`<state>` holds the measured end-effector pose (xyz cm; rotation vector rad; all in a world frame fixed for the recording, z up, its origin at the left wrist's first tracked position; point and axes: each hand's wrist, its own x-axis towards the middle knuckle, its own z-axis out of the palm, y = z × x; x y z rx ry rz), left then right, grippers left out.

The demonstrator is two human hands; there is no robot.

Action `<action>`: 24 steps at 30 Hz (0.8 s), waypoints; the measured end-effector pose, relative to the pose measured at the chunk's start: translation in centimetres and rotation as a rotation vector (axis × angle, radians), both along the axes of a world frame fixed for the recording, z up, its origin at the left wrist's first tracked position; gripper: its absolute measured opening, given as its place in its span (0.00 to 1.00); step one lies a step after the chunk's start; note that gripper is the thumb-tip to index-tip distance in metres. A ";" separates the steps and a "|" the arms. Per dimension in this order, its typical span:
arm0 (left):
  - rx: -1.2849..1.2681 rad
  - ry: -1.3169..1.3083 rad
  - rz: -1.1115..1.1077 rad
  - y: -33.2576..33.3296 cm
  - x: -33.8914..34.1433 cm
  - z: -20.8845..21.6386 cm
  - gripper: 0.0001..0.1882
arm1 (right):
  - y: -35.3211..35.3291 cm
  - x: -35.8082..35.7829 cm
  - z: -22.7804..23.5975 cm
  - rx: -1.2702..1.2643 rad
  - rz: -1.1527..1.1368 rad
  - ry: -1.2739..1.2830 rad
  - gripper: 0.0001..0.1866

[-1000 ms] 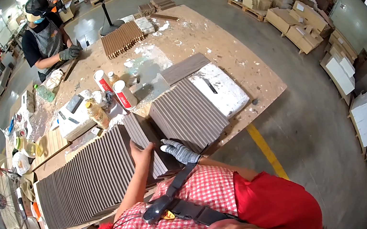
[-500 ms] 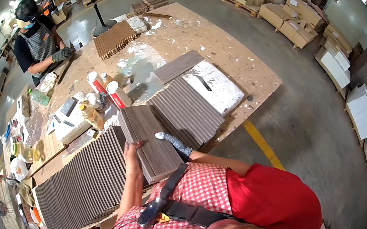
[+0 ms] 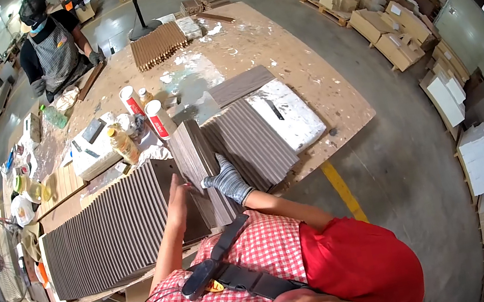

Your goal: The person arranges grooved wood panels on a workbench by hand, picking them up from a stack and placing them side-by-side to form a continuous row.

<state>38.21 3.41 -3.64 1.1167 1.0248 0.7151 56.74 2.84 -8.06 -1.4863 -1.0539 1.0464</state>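
Grey workshop floor (image 3: 407, 219) extends to the right of the ribbed stack (image 3: 253, 142), the landmark here, which lies on a spattered workbench (image 3: 310, 63) before you. Immediately left of the stack stand the brown boards (image 3: 188, 141) that you handle, set on edge with their length running away from your body. Your right hand (image 3: 229, 180), in a grey striped glove, lies between these boards and the stack; its thumb crosses their upper side and its fingers are closed against them, gripping. Your bare left hand (image 3: 179, 198), farther left of the stack, has its fingers extended at the boards' opposite side; whether they grip cannot be told. Left of the stack, beyond your left hand, runs a longer row of boards (image 3: 109, 234). Adjoining the stack on its right is a white block (image 3: 294, 116); just beyond it lies a flat brown board (image 3: 241, 87). Two white cylinders (image 3: 160, 120) with red bands stand beyond the stack to the left, and a co-worker (image 3: 55, 51) stands farther off in that direction.
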 end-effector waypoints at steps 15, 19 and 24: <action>0.646 0.626 0.025 2.8 -0.1 -11.3 0.15 | 1.2 -6.1 -1.8 -0.148 0.216 -0.442 0.47; 0.816 0.636 0.066 3.5 -0.5 -12.6 0.16 | 0.7 -5.5 -3.2 0.032 0.306 -0.465 0.45; 0.303 0.544 0.224 1.9 2.2 -5.9 0.49 | -2.4 -2.3 -2.6 -0.054 0.379 -0.013 0.39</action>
